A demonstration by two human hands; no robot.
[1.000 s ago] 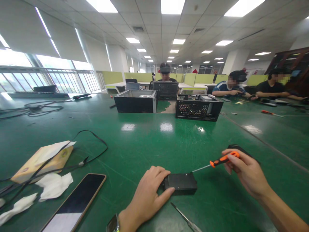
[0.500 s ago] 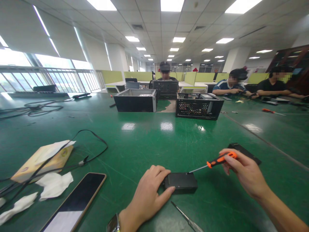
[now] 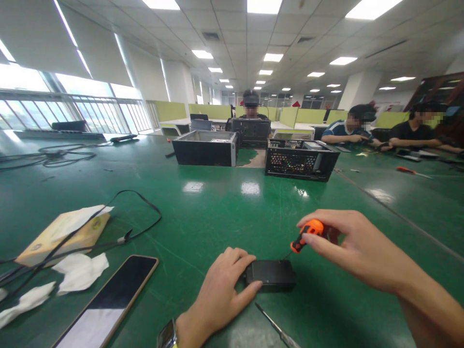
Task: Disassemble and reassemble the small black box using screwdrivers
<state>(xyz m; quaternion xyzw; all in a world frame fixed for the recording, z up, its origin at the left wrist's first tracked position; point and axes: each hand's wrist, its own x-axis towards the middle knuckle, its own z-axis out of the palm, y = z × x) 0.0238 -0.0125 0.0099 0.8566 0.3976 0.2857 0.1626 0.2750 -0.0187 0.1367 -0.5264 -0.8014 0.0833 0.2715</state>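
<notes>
A small black box (image 3: 273, 274) lies flat on the green table (image 3: 203, 212). My left hand (image 3: 228, 280) grips its left end, thumb on the near side and fingers on the far side. My right hand (image 3: 348, 241) is closed around the orange and black handle of a screwdriver (image 3: 306, 234). The screwdriver leans to the right, and its shaft runs down to the far edge of the box's top. Whether the tip sits in a screw is too small to tell. A second, thin metal screwdriver (image 3: 277, 326) lies on the table just in front of the box.
To the left are a phone (image 3: 108, 299), crumpled tissues (image 3: 79, 273), a tissue pack (image 3: 68, 232) and black cables (image 3: 141, 232). Open computer cases (image 3: 205, 150) (image 3: 300, 159) stand further back. Another orange screwdriver (image 3: 406, 170) lies far right. Several people sit around the table.
My right hand has moved left and tipped the screwdriver steeper, its handle now nearer the box. My left hand keeps its hold on the box.
</notes>
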